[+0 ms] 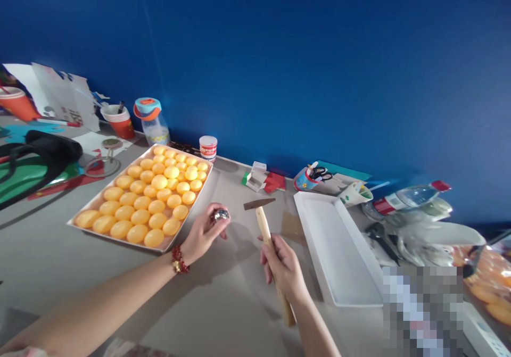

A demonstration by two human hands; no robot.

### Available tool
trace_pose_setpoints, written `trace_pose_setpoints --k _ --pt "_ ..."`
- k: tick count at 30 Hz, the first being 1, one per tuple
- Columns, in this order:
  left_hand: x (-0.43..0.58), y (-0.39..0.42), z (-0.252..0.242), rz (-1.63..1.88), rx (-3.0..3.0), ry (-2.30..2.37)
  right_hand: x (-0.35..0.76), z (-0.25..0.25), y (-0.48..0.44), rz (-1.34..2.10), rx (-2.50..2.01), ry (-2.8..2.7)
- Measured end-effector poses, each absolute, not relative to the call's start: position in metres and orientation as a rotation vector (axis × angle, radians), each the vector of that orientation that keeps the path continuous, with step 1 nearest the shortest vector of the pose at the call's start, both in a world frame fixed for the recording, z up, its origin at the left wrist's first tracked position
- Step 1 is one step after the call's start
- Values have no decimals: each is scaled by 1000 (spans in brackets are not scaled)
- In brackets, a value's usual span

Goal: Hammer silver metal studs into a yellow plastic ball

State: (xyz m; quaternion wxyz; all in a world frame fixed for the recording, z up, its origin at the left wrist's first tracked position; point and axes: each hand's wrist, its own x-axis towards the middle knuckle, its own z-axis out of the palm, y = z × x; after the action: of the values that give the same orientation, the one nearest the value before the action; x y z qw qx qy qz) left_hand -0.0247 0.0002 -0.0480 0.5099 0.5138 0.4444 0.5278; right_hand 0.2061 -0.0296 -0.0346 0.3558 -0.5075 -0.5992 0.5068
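My left hand (208,230), with a red beaded bracelet (179,260) at its wrist, is closed around a small shiny silver ball (220,215). Its thumb and fingers cover part of the ball. In my right hand (282,265) is a hammer (262,219), gripped by its wooden handle. The hammer's dark metal head points away from me, to the right of the silver ball and apart from it. Left of my left hand lies a shallow white box lid (161,250) filled with rows of orange balls (142,202).
To the right is a long white tray (343,245). Along the blue wall stand a clear jug (154,125), a small white-and-red tub (208,147), a little white carton (256,178) and a cup with scissors (306,178). A plastic bottle (403,199) and bags lie far right.
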Motion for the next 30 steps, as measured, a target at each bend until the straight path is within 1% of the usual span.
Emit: trace_pose_setpoints --k 3,5,11,16,22,30 --pt "-23 5 -51 1477 945 1049 204 -37 -29 1312 -1330 -1550" --pt "-24 7 -53 1523 841 1053 203 -39 -29 1328 -1371 -1553" --pt "-25 5 -51 1440 842 1062 195 -34 -16 1395 -1547 -1601" --pt "-23 5 -51 1408 828 977 167 -28 22 1319 -1560 -1724" --pt "-23 4 -55 1403 801 924 134 -45 64 1273 -1574 -1744" --pt "-24 9 -54 1459 697 875 125 -57 74 1309 -1612 -1799"
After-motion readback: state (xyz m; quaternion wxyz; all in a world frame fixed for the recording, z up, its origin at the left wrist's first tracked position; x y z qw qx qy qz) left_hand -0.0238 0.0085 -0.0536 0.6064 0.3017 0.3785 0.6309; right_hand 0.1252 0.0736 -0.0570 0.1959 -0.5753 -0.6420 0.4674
